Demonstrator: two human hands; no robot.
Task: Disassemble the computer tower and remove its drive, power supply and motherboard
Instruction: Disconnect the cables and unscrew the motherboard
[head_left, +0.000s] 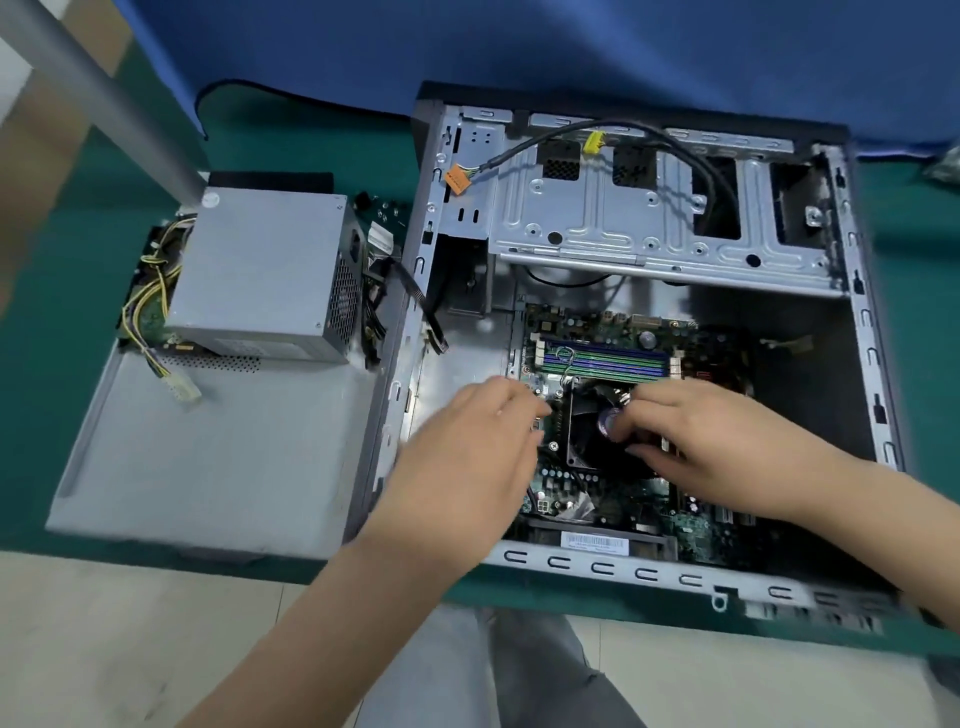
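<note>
The open computer tower (862, 322) lies on its side on the green table. Its green motherboard (613, 332) sits in the lower half, with a black cooler fan (597, 441) in the middle. My left hand (467, 447) rests at the fan's left edge, fingers together. My right hand (701, 441) lies over the fan's right side, fingertips curled onto the hub. The grey power supply (260, 270) stands outside the case, on the removed side panel (208, 467), with yellow and black wires (145, 301) trailing from it. The drive cage (649, 218) at the top looks empty.
A black cable with orange (458, 179) and yellow (594, 141) plugs drapes over the cage. A green circuit board (382, 228) lies behind the power supply. Blue cloth (519, 52) covers the back. A grey pole (104, 93) rises at the far left. Tiled floor lies below the table's edge.
</note>
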